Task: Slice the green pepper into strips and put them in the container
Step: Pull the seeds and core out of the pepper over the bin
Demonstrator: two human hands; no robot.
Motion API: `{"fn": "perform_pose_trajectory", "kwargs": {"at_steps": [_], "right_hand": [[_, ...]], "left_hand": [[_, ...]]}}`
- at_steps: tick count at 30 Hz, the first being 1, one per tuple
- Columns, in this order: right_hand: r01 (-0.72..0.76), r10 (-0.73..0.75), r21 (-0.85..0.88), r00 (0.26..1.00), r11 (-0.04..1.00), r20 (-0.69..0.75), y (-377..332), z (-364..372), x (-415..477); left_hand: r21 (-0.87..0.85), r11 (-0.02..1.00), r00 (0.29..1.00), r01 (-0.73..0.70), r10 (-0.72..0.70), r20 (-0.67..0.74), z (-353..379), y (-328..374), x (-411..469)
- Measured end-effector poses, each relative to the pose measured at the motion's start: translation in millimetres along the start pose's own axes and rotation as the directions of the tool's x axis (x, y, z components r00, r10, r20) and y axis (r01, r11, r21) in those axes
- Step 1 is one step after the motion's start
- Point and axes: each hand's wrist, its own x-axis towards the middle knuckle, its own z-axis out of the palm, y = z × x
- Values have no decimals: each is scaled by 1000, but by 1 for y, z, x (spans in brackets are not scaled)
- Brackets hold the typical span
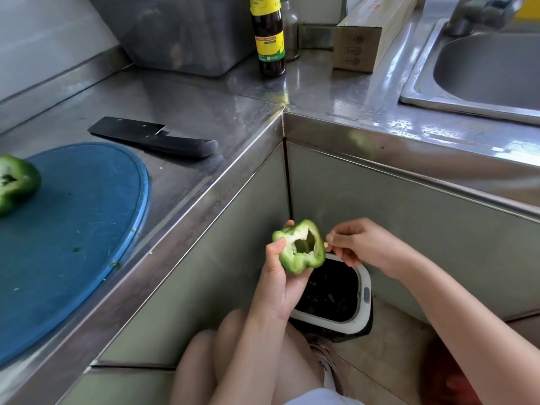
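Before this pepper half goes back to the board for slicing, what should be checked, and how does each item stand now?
1. Left hand grips pepper half securely: ok.
2. Half cleaned out: white pith remains at the rim, not ok.
3. Right hand free of scraps: fingers pinched near the rim, cannot tell.
4. Bin open below the half: ok.
5. Board has room beside the other half: ok.
6. Knife lies free on the counter beside the board: ok.
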Motion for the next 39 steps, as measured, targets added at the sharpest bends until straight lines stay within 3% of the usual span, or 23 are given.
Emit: {"fn": "perform_pose_trajectory", "kwargs": {"at_steps": [3,6,10,13,16,18,21,23,25,32,36,39], "right_hand": [[-51,61,136,995,989,-73,16,3,1],[-88,84,-7,970,996,-229,31,11,4],[-31,-11,-105,928,994,-373,39,15,9],[-10,-80,-221,915,975,-395,37,16,12],[107,-237,-325,890,939,-390,23,16,2],[238,-383,-392,857,888,-346,15,13,-7],[405,-530,-543,843,736,-90,11,7,-12],[439,-519,-649,851,621,79,12,9,-8],[414,-459,-717,876,562,146,11,10,-3],[448,-400,-600,889,662,222,3,-2,2],[383,-296,-671,923,635,247,-1,0,4],[312,-197,-648,949,695,245,-1,1,4]], "left_hand": [[-15,1000,999,-6,6,-33,1,-3,2],[-23,999,989,-36,32,-147,1,-2,6],[50,998,974,-48,58,-220,-2,2,7],[107,992,977,-61,81,-195,-3,2,6],[147,986,976,-79,106,-188,-5,2,8],[180,980,977,-87,120,-178,-6,2,9],[209,974,983,-83,115,-145,-5,0,11],[248,966,986,-79,111,-121,-4,0,10],[298,951,989,-83,115,-93,-3,-1,9],[290,955,996,-65,81,-44,-3,-3,7],[326,943,997,-68,72,-1,-5,-5,5],[352,934,998,-65,61,23,-4,-7,2]]}}
